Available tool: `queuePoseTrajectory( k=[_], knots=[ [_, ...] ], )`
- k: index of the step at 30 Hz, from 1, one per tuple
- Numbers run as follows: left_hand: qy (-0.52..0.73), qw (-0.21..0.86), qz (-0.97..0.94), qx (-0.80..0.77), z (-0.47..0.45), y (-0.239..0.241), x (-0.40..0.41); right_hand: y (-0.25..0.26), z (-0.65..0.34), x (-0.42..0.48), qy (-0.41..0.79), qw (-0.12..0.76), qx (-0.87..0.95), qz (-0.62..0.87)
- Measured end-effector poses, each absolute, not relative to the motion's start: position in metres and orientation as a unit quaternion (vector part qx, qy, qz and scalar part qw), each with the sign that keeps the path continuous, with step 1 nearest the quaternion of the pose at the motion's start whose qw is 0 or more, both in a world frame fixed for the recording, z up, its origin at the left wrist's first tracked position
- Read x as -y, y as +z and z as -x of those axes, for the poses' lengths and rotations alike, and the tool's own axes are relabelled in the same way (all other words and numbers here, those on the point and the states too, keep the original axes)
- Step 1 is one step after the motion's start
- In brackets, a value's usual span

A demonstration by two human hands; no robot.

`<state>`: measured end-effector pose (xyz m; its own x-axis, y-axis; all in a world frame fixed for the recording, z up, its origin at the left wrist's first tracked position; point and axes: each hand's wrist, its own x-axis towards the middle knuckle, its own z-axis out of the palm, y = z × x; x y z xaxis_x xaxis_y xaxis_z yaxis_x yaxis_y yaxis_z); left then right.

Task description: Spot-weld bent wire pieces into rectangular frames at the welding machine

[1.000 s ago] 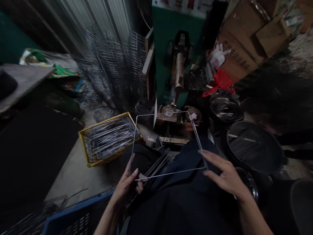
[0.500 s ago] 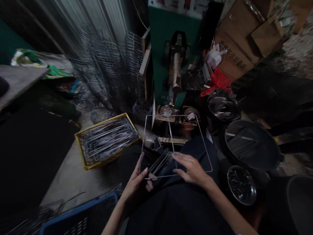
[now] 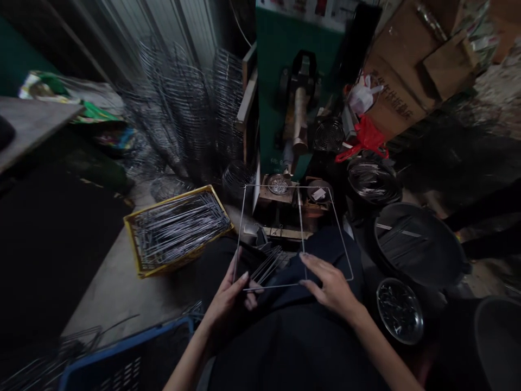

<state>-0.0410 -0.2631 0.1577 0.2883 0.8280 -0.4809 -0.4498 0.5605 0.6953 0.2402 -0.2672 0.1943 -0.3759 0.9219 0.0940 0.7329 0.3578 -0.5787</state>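
A thin rectangular wire frame (image 3: 340, 240) lies roughly level above my lap. My left hand (image 3: 229, 296) pinches its near left corner. My right hand (image 3: 331, 285) rests on the near edge and holds a straight wire rod (image 3: 300, 220) that runs across the middle of the frame toward its far side. Under the frame, a bundle of loose rods (image 3: 266, 263) lies across my dark trousers. The frame's far edge sits just in front of a green welding machine (image 3: 296, 81).
A yellow crate of wire rods (image 3: 177, 228) stands on the floor to the left, stacked wire racks (image 3: 187, 114) behind it. A blue crate (image 3: 122, 364) is near left. Black tubs (image 3: 419, 244) and a metal bowl of small parts (image 3: 399, 310) stand at right, cardboard boxes (image 3: 411, 65) beyond.
My right hand left the frame's right side and came to the middle of the near edge, bringing a straight rod across the frame. That rod has since shifted slightly rightward.
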Motion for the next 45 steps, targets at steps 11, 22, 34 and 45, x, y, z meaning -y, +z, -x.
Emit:
queuePoseTrajectory(
  k=[11, 22, 34, 45],
  knots=[
    [0.43, 0.753, -0.261, -0.425, 0.037, 0.174, 0.271, 0.193, -0.232, 0.276, 0.248, 0.173, 0.815, 0.494],
    [0.438, 0.746, -0.277, -0.418, 0.031, 0.181, 0.273, 0.202, -0.235, 0.275, 0.238, 0.164, 0.82, 0.494],
    [0.45, 0.729, -0.296, -0.422, 0.027, 0.183, 0.268, 0.202, -0.238, 0.265, 0.256, 0.164, 0.812, 0.498],
    [0.448, 0.746, -0.28, -0.404, 0.027, 0.18, 0.267, 0.2, -0.242, 0.263, 0.265, 0.16, 0.82, 0.481]
  ],
)
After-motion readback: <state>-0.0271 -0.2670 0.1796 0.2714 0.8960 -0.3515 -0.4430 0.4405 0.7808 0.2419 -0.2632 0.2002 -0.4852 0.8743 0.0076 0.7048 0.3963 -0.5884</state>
